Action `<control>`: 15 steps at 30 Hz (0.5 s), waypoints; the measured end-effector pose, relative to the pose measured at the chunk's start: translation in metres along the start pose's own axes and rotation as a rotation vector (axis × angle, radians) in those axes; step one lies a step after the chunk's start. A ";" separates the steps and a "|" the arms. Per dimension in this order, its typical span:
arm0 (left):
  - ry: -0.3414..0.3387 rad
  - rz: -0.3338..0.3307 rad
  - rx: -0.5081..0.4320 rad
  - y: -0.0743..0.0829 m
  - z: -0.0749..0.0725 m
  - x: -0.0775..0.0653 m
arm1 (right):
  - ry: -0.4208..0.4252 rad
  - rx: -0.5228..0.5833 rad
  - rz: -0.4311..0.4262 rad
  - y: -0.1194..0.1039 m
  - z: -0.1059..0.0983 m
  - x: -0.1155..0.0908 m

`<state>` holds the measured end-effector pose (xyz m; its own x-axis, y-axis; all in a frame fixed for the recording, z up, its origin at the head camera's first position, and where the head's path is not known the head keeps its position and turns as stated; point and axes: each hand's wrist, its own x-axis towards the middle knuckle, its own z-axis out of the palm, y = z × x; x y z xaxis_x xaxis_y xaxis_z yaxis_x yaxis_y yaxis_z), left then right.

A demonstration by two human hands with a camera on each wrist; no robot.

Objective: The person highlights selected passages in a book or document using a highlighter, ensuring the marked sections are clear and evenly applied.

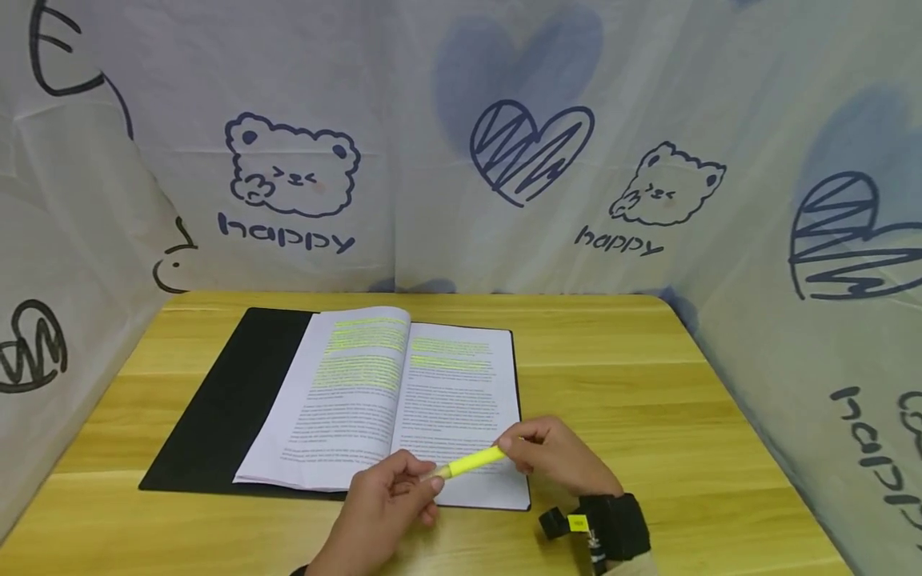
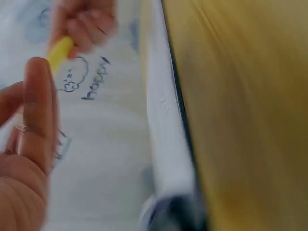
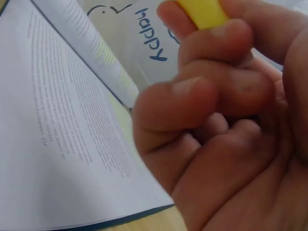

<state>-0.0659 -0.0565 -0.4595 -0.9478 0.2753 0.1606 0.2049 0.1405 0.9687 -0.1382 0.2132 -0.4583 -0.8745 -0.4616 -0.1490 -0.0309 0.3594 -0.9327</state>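
A yellow highlighter (image 1: pixel 474 462) is held between both hands above the lower right page of an open folder of printed sheets (image 1: pixel 454 408). My left hand (image 1: pixel 389 500) pinches its clear-looking end between thumb and fingers. At the other end, my right hand (image 1: pixel 558 458) grips the yellow barrel with its fingertips. The right wrist view shows the curled fingers of that hand (image 3: pixel 207 101) around the yellow highlighter (image 3: pixel 204 12). In the left wrist view the left thumb (image 2: pixel 36 106) hides most of the held end. Yellow marking covers upper lines on both pages.
The folder's black cover (image 1: pixel 223 408) extends left on the wooden table (image 1: pixel 612 376). White cloth (image 1: pixel 418 224) with bear and heart drawings hangs behind and at both sides. A black wrist camera mount (image 1: pixel 612 528) sits on the right wrist.
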 end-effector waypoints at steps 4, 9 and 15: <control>0.046 0.221 0.188 0.005 0.009 -0.002 | -0.031 0.054 -0.036 -0.001 -0.007 -0.004; -0.010 -0.023 -0.071 0.017 0.009 -0.001 | -0.043 0.039 -0.097 -0.005 -0.014 -0.006; -0.003 -0.146 -0.254 0.025 0.009 0.001 | -0.052 -0.005 -0.154 -0.008 -0.019 -0.004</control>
<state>-0.0599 -0.0442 -0.4370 -0.9619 0.2728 0.0159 -0.0015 -0.0635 0.9980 -0.1432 0.2277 -0.4445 -0.8329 -0.5531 -0.0215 -0.1650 0.2851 -0.9442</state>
